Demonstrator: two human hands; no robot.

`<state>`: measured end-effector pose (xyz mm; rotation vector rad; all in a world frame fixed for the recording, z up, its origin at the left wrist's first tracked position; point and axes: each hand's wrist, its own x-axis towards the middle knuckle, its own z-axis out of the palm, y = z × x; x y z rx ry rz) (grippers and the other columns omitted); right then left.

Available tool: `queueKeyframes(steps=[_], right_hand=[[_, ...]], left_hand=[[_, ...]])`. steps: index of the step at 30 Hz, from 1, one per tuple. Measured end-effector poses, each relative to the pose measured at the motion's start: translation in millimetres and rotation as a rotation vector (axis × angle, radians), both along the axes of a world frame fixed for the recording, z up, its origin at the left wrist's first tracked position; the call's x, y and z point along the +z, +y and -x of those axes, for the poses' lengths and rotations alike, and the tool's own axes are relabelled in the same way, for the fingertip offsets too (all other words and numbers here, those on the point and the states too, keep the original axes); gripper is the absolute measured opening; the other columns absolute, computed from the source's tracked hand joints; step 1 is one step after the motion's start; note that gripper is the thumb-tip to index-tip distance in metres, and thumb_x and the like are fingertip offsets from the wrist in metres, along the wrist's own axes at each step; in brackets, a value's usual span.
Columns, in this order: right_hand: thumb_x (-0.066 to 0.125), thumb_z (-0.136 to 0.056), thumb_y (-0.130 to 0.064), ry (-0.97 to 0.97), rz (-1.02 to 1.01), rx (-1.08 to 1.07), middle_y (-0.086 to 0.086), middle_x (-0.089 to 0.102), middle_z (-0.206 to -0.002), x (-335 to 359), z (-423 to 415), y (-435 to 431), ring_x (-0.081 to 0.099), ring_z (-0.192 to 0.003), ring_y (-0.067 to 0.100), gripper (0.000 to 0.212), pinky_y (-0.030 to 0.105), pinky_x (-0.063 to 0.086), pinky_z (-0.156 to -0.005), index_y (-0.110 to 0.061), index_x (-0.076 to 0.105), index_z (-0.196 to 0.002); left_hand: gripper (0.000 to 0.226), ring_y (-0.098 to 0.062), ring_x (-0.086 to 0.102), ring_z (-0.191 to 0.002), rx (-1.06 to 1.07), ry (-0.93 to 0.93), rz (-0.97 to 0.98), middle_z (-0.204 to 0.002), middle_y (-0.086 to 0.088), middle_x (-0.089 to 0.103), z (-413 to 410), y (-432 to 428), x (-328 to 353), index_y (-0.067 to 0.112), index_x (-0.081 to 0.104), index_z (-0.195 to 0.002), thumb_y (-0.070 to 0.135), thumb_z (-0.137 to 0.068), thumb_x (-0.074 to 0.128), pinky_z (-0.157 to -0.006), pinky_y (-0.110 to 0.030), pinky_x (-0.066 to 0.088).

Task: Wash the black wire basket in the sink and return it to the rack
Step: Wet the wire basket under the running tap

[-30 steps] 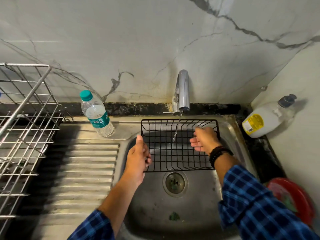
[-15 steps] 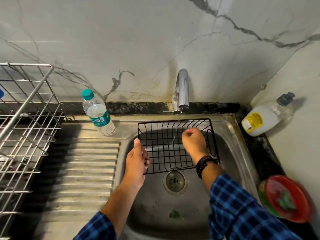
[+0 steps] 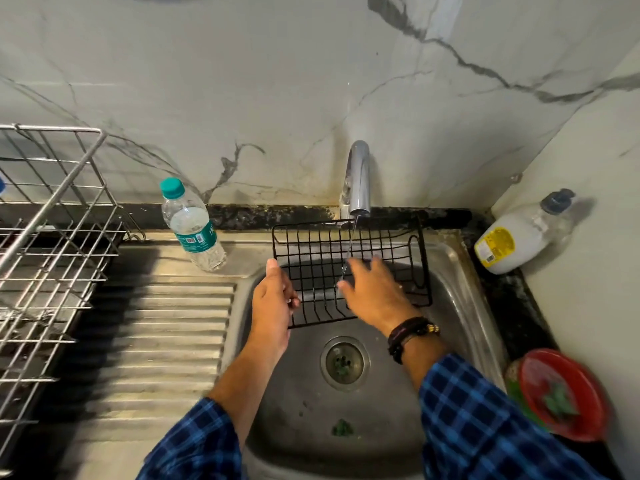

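My left hand (image 3: 273,303) is clamped on the left edge of the black wire basket (image 3: 349,271), holding it tilted over the sink (image 3: 460,306) mid-frame, right under the tap (image 3: 358,178) and its thin stream. My right hand (image 3: 374,294) lies flat with fingers spread on the mesh. The rack (image 3: 52,237) sits at far left.

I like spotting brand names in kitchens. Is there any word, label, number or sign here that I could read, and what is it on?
No text can be read here.
Water bottle: teal label with a small square code and white print, too small and blurred to read.
Soap bottle: yellow label with dark print, too blurred to read.
Black wire basket, tap, dish rack: no lettering visible.
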<state>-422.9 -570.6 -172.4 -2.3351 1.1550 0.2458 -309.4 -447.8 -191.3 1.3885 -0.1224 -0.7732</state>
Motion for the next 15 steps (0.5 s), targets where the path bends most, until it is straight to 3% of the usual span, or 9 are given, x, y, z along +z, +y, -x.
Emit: queueKeyframes(steps=[2,3,6,8,10,11,13,14,15], right_hand=[[0.038,-0.099,-0.063,0.086,-0.165,0.162,0.009,-0.016,-0.167,-4,5,12,-0.001,-0.154,0.035,0.068,0.058,0.018,-0.120,-0.032,0.022,-0.157],[0.034,-0.097,-0.068,0.129,-0.195,0.232,0.005,-0.016,-0.167,-2,13,17,0.000,-0.154,0.032,0.070,0.057,0.016,-0.121,-0.034,0.024,-0.157],[0.036,-0.097,-0.068,0.120,-0.119,0.446,-0.004,0.025,-0.165,5,51,25,0.029,-0.149,0.016,0.065,0.044,0.023,-0.122,-0.036,0.034,-0.153],[0.043,-0.100,-0.056,-0.032,-0.064,0.422,-0.011,0.052,-0.148,13,74,21,0.047,-0.135,0.005,0.048,0.032,0.035,-0.116,-0.038,0.047,-0.144],[0.045,-0.101,-0.046,-0.331,0.101,0.172,-0.011,0.068,-0.120,24,84,13,0.062,-0.108,0.001,0.033,0.017,0.049,-0.095,-0.033,0.064,-0.125],[0.048,-0.101,-0.038,-0.507,0.294,0.033,-0.008,0.068,-0.111,28,83,7,0.062,-0.099,0.003,0.027,0.012,0.047,-0.088,-0.027,0.066,-0.118],[0.056,-0.099,-0.030,-0.715,0.594,-0.309,0.006,0.065,-0.111,29,77,-20,0.058,-0.098,0.015,0.025,0.020,0.045,-0.086,-0.013,0.065,-0.116],[0.057,-0.098,-0.038,-0.728,0.523,-0.496,0.011,0.064,-0.116,28,75,-38,0.057,-0.100,0.020,0.036,0.029,0.046,-0.084,-0.009,0.063,-0.118],[0.056,-0.094,-0.054,-0.694,0.257,-0.654,0.014,0.063,-0.120,27,72,-57,0.057,-0.101,0.024,0.052,0.031,0.046,-0.080,-0.010,0.063,-0.119]], left_hand=[[0.052,-0.012,0.030,-0.053,-0.017,-0.053,0.002,-0.057,0.003,0.026,-1,0,-2,0.025,0.035,-0.060,0.050,-0.105,0.035,-0.049,-0.024,0.029],[0.051,-0.012,0.029,-0.054,-0.025,-0.067,-0.001,-0.058,0.002,0.025,-2,2,-4,0.025,0.034,-0.061,0.050,-0.105,0.036,-0.049,-0.023,0.029],[0.049,-0.014,0.029,-0.056,-0.028,-0.046,-0.006,-0.061,0.001,0.024,-2,13,-10,0.025,0.034,-0.063,0.052,-0.104,0.035,-0.050,-0.024,0.031],[0.051,-0.014,0.032,-0.056,-0.036,-0.013,0.017,-0.061,0.001,0.026,0,19,-11,0.025,0.035,-0.062,0.054,-0.104,0.032,-0.054,-0.027,0.032],[0.057,-0.013,0.037,-0.055,-0.063,-0.033,0.037,-0.058,0.001,0.029,1,21,-11,0.024,0.036,-0.058,0.054,-0.105,0.026,-0.060,-0.032,0.032],[0.060,-0.014,0.038,-0.055,-0.086,-0.054,0.046,-0.057,0.001,0.030,2,21,-11,0.022,0.036,-0.056,0.053,-0.106,0.023,-0.062,-0.034,0.032],[0.063,-0.014,0.039,-0.055,-0.140,-0.109,0.050,-0.053,0.003,0.034,0,20,-10,0.021,0.036,-0.053,0.051,-0.106,0.021,-0.065,-0.035,0.032],[0.065,-0.013,0.039,-0.055,-0.167,-0.133,0.049,-0.052,0.003,0.036,-1,18,-10,0.020,0.037,-0.052,0.051,-0.106,0.020,-0.065,-0.035,0.034],[0.066,-0.013,0.040,-0.055,-0.189,-0.155,0.048,-0.052,0.002,0.037,-2,17,-9,0.020,0.038,-0.051,0.052,-0.105,0.021,-0.065,-0.032,0.036]])
